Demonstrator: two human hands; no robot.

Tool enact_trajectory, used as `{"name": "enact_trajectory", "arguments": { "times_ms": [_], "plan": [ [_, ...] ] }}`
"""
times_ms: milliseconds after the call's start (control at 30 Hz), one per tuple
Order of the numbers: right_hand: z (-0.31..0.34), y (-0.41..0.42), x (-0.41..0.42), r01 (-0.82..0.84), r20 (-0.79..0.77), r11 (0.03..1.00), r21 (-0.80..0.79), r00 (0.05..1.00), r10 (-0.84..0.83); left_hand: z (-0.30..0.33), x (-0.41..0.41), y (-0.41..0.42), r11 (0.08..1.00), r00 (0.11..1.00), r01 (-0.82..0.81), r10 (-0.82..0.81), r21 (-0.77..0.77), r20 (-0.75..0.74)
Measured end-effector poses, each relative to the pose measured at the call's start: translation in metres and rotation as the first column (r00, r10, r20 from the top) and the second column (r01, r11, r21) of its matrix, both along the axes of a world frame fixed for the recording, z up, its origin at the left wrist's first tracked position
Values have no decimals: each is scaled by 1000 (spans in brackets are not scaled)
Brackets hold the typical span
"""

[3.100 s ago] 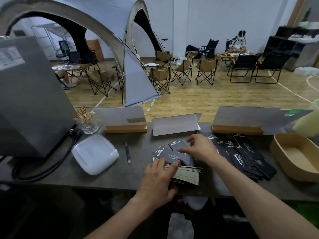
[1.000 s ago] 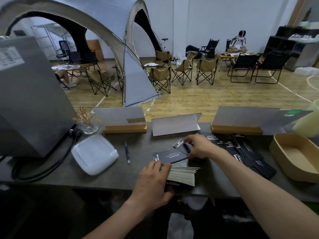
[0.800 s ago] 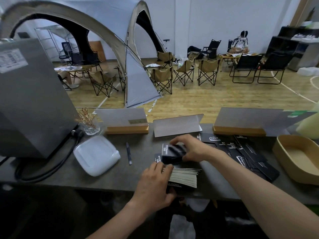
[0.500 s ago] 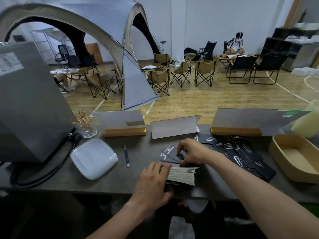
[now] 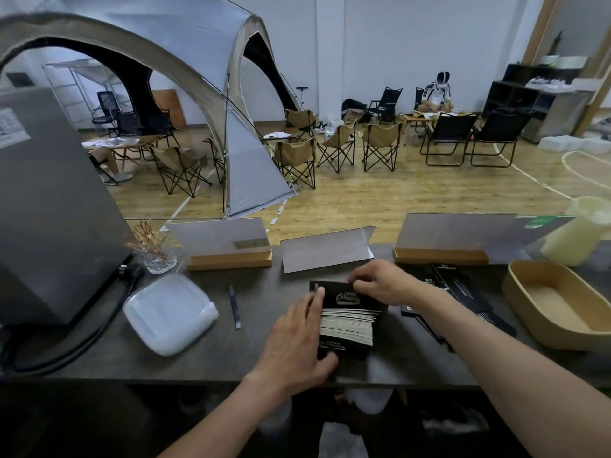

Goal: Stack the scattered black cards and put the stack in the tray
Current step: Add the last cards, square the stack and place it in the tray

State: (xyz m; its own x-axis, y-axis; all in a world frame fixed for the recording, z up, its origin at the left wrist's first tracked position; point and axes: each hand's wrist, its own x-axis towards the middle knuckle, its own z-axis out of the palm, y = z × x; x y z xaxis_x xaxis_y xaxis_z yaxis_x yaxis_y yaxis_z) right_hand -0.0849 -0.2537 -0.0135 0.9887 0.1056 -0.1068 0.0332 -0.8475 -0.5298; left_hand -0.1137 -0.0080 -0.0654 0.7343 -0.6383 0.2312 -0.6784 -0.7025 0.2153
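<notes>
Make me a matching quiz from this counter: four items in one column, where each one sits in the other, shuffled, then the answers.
Items:
1. tray
2. pen
3. stack of cards
4. loose black cards

Places:
A. between the two hands
B. far right, nothing in it
C. between the white lid and the stack
D. spread out behind the right forearm

Pairs: 1-B, 2-C, 3-A, 4-D

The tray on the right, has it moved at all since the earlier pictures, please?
No. The tray keeps its place beside the wooden stand; only the camera shifted.
</notes>
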Motion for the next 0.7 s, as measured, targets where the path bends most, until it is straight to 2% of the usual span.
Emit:
{"name": "enact_trajectory", "arguments": {
  "times_ms": [133, 200, 233, 267, 333, 400, 433, 567, 633, 700],
  "plan": [
    [-2, 5, -11, -85, -238, 989, 122, 965, 112, -3, 0, -6, 999, 1000, -30, 30, 36, 8],
    [0, 6, -16, -86, -270, 972, 217, 952, 144, -4, 2, -5, 998, 1000, -13, 12, 61, 18],
    [0, 7, -19, -49, -258, 947, 317, 957, 135, -4, 4, -5, 998, 1000, 2, -4, 69, 26],
    [-2, 9, -22, 29, -232, 904, 426, 970, 78, -4, 7, -5, 997, 999, 12, -14, 72, 33],
    [-16, 18, -26, 267, -163, 790, 552, 964, -211, -3, 9, -8, 998, 999, 4, -6, 68, 34],
    [-39, 33, -29, 442, -7, 744, 500, 862, -507, -4, 9, -17, 997, 999, -35, 33, 68, 25],
    [-51, 42, -32, 462, 68, 749, 475, 829, -554, -4, 9, -22, 995, 998, -56, 55, 77, 20],
    [-68, 61, -43, 361, 184, 842, 400, 869, -460, 3, 7, -36, 975, 995, -90, 96, 203, -24],
    [-63, 55, -51, 300, 246, 930, 212, 905, -348, 8, 6, -36, 947, 994, -105, 108, 304, 6],
    [-60, 45, -66, 176, 263, 982, -66, 953, -153, 11, 7, -34, 921, 995, -99, 87, 376, 49]
  ]
}}
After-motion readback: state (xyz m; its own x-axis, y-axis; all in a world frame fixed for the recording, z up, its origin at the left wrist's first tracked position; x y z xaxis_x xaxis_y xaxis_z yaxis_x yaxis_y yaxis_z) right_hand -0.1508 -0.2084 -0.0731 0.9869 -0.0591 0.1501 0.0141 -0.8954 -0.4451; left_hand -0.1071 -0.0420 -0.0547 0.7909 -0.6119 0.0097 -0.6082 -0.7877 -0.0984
